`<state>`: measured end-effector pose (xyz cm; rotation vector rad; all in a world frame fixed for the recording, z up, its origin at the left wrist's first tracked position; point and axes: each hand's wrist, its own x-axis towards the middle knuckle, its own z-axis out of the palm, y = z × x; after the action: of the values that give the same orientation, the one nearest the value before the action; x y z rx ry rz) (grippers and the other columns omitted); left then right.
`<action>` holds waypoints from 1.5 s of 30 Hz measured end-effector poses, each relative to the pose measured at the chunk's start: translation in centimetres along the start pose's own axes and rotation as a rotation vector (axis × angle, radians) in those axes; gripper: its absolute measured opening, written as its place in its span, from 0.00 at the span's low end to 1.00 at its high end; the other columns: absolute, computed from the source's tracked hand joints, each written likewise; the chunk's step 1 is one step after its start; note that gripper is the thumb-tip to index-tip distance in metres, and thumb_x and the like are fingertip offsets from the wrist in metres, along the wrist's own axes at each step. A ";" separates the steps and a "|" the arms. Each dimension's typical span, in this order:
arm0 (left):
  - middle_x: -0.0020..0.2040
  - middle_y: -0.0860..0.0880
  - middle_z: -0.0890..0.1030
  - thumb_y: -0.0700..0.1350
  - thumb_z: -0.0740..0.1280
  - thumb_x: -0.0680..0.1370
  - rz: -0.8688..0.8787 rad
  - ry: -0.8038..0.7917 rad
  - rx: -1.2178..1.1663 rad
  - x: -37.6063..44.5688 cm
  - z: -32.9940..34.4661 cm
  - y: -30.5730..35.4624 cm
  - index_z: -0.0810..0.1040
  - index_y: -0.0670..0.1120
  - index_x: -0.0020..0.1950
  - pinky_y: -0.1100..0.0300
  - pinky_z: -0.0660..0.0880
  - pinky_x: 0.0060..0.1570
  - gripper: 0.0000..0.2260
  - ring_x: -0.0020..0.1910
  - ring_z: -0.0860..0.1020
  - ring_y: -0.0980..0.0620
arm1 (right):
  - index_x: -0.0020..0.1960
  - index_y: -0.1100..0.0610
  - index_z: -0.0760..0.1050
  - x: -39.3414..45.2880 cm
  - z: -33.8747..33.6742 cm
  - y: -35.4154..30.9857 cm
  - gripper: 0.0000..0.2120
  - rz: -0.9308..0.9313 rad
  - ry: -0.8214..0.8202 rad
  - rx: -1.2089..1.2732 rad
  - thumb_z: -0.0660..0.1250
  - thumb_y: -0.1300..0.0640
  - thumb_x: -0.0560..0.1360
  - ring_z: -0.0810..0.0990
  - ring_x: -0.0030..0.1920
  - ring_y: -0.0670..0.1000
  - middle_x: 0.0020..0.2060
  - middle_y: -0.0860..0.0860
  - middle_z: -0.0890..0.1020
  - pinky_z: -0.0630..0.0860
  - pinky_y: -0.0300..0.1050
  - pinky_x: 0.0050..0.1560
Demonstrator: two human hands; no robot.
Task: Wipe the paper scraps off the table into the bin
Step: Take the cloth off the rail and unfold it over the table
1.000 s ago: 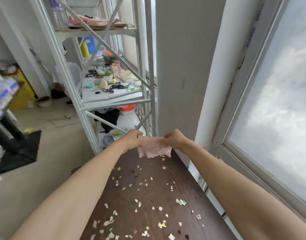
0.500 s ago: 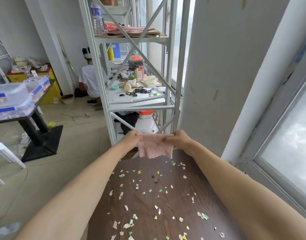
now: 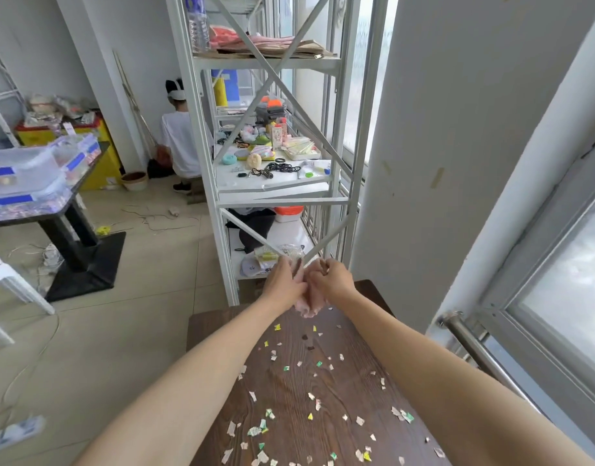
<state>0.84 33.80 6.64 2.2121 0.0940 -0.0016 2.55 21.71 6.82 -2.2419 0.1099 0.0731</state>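
A dark wooden table (image 3: pixel 363 297) stretches away from me, strewn with several small paper scraps (image 3: pixel 289 395) in white, green and yellow. Above its far end I hold a pink cloth (image 3: pixel 308 303), bunched up between both hands. My left hand (image 3: pixel 282 280) and my right hand (image 3: pixel 333 280) press together on the cloth, which hangs a little below them. Most of the cloth is hidden by my fingers. No bin is in view.
A white metal shelf rack (image 3: pixel 275 193) full of small items stands just beyond the table. A white pillar (image 3: pixel 440 146) and a window (image 3: pixel 565 264) are to the right. A person (image 3: pixel 181 142) crouches behind the rack. A black-legged table (image 3: pixel 70 243) with plastic boxes stands left.
The cloth was stretched flat between my hands; now my hands have come together and the cloth is bunched. The view has swung left and down.
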 end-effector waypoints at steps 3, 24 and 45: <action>0.47 0.42 0.83 0.42 0.72 0.69 0.028 -0.103 -0.142 -0.2 0.7 0.2 0.74 0.43 0.54 0.49 0.81 0.45 0.15 0.44 0.82 0.45 | 0.50 0.63 0.76 0.2 0.5 0.2 0.20 0.077 -0.069 0.173 0.56 0.47 0.79 0.78 0.42 0.58 0.37 0.57 0.79 0.77 0.54 0.51; 0.61 0.43 0.69 0.47 0.70 0.73 -0.035 -0.226 0.050 -0.8 5.6 -7.4 0.74 0.49 0.65 0.56 0.75 0.56 0.21 0.58 0.75 0.45 | 0.30 0.54 0.68 -2.0 6.3 6.5 0.14 0.374 0.029 0.332 0.66 0.56 0.74 0.74 0.31 0.51 0.28 0.50 0.74 0.70 0.42 0.33; 0.66 0.45 0.73 0.42 0.64 0.78 -0.049 -0.169 0.376 3.7 11.5 -16.0 0.70 0.45 0.70 0.48 0.71 0.63 0.20 0.64 0.72 0.43 | 0.49 0.62 0.78 4.5 2.5 19.0 0.12 0.281 0.210 0.015 0.62 0.55 0.75 0.80 0.48 0.62 0.45 0.61 0.83 0.70 0.46 0.43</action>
<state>3.78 34.42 -13.11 2.5730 0.0575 -0.2519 5.02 11.58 -9.89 -2.2007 0.5371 -0.0122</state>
